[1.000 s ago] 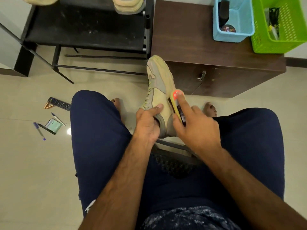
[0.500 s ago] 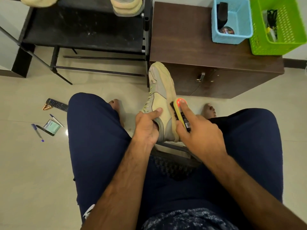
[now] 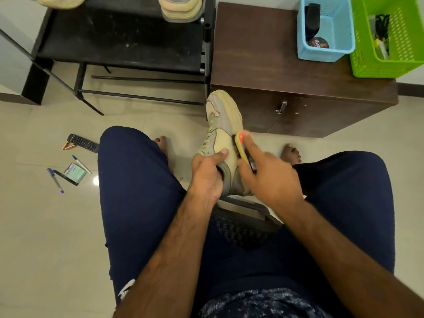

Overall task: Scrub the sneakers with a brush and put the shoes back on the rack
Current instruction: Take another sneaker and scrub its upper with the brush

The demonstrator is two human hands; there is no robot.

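A beige sneaker (image 3: 223,125) points away from me between my knees, toe toward the cabinet. My left hand (image 3: 207,174) grips its collar, thumb lying across the tongue. My right hand (image 3: 268,177) holds a yellow brush (image 3: 242,149) with an orange tip against the sneaker's right side, index finger stretched along its back. The black shoe rack (image 3: 119,40) stands at the upper left. Another beige sneaker (image 3: 181,8) sits at the rack's right end, and a second one (image 3: 60,0) shows at the top left edge.
A brown cabinet (image 3: 270,72) at the upper right carries a blue basket (image 3: 344,33) and a green basket (image 3: 358,56). On the floor to the left lie a remote (image 3: 83,142), pens (image 3: 55,180) and a small card. A black chair seat (image 3: 243,223) is beneath me.
The brush has slid back and forth along the sneaker's right side. The sneaker sits a little lower in view. My left hand keeps its hold on the collar.
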